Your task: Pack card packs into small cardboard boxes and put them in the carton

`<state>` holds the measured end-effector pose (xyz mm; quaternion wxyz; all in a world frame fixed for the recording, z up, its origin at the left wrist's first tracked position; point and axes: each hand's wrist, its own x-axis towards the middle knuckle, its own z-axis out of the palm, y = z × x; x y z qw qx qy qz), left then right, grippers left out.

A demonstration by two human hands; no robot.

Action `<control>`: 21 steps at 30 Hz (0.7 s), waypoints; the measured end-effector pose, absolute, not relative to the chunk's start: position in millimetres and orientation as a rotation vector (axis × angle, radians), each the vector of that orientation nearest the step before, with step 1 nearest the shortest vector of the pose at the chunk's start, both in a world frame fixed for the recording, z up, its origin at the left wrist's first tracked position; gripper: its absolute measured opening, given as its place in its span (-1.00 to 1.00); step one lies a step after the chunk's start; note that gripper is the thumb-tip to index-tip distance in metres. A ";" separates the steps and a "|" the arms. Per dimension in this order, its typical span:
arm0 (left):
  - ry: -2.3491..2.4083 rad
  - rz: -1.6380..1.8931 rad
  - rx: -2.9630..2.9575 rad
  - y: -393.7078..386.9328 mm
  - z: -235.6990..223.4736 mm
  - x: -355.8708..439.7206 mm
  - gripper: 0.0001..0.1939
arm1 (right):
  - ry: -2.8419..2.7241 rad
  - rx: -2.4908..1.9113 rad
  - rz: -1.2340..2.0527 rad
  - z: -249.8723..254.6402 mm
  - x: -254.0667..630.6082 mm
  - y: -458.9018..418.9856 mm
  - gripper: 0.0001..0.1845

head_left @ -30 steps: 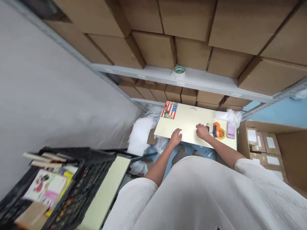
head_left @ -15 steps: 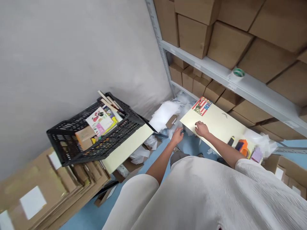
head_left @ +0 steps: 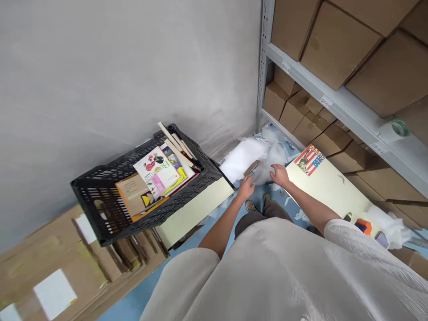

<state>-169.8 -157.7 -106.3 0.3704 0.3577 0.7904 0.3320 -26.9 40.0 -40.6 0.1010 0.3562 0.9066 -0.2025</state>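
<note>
My left hand (head_left: 246, 187) hangs in the air above the floor, fingers apart and holding nothing. Opposite it, my right hand (head_left: 279, 174) is also open and bare, just off the left edge of the cream tabletop (head_left: 301, 189). A book with a US flag and Statue of Liberty cover (head_left: 309, 160) lies at the far end of that top. To the left, a black plastic crate (head_left: 100, 178) holds several books, among them a white one with fruit pictures (head_left: 157, 167) and a brown one (head_left: 135, 194). Neither hand touches any of these.
White packing sheets (head_left: 245, 156) and clear plastic are heaped on the floor ahead. Metal shelving (head_left: 337, 100) with cardboard boxes stands at the right. A tape roll (head_left: 399, 128) sits on a shelf. Flattened cardboard (head_left: 50, 249) is stacked left. An orange tape dispenser (head_left: 364, 226) lies on the tabletop.
My view has turned left, so the shelving and tabletop sit further right. My right hand has moved from over the tabletop to beside its edge. Both hands stay empty.
</note>
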 end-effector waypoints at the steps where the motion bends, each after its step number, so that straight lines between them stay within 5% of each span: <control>1: 2.026 0.874 0.869 -152.9 -107.9 -174.9 -0.48 | 2.688 1.052 -0.618 -48.6 -35.3 47.2 -0.45; 11: 2.067 1.148 0.514 -80.9 -155.3 -229.9 -0.53 | 2.608 1.211 -1.005 -169.4 -138.4 157.0 -0.59; 21: 2.132 1.210 0.238 -13.2 -288.6 -273.9 -0.59 | 2.434 1.267 -0.955 -335.1 -236.8 238.7 -0.80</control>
